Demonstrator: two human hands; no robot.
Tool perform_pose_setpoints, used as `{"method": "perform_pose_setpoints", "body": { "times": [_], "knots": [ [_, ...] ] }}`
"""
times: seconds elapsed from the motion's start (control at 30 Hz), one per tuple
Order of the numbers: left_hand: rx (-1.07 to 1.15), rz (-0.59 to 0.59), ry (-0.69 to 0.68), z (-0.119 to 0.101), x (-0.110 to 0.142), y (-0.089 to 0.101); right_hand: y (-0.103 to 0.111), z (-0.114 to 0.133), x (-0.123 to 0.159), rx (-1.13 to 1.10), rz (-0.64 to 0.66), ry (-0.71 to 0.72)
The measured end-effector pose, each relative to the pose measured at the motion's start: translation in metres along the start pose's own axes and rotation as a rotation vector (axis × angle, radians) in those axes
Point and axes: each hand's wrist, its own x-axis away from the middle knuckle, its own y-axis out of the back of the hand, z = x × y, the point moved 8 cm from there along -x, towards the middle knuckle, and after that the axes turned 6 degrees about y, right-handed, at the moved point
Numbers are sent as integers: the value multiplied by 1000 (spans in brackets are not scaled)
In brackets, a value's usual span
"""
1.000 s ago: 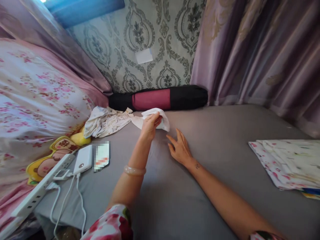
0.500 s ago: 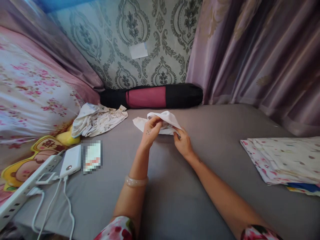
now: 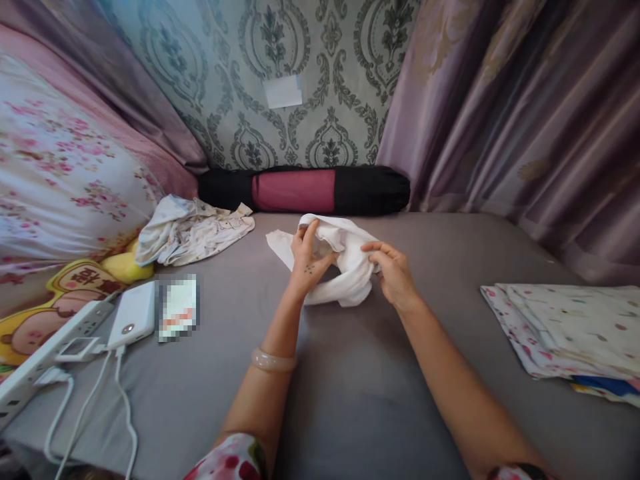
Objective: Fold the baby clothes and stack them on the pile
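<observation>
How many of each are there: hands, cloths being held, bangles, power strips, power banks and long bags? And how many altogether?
Hands (left hand, right hand): 2
Held white cloth: 1
Bangle: 1
Power strip: 1
Power bank: 1
Long bag: 1
Total: 7

Head-worn view, facing forward and down, hands fairly near.
</observation>
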Motion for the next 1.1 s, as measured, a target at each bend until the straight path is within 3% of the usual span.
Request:
{"method": "perform_pose_setpoints", "body": {
  "times": [0.23,0.47,0.6,0.67,0.73,0.83,0.93,1.1],
  "knots": [
    [121,106,-12,0,2,-12,6,7,-4,-45,76,-104],
    [60,152,-41,-17,4,-7,33,34,-7,104,116,-92],
    [135,344,-47,-36,13,-16,72,43,-15,448,26,-32],
    [220,467,17,-40,18,-27,89,45,-21,691,-33,67],
    [258,513,91,-40,22,-34,95,46,-25,934,-53,176],
    [244,484,151,-38,24,-39,88,52,-22,1172,-73,315],
    [267,460,191,-37,24,-42,62,66,-12,1160,-28,414],
    [329,449,226,-36,25,-45,-2,76,17,1013,290,440]
  ]
}}
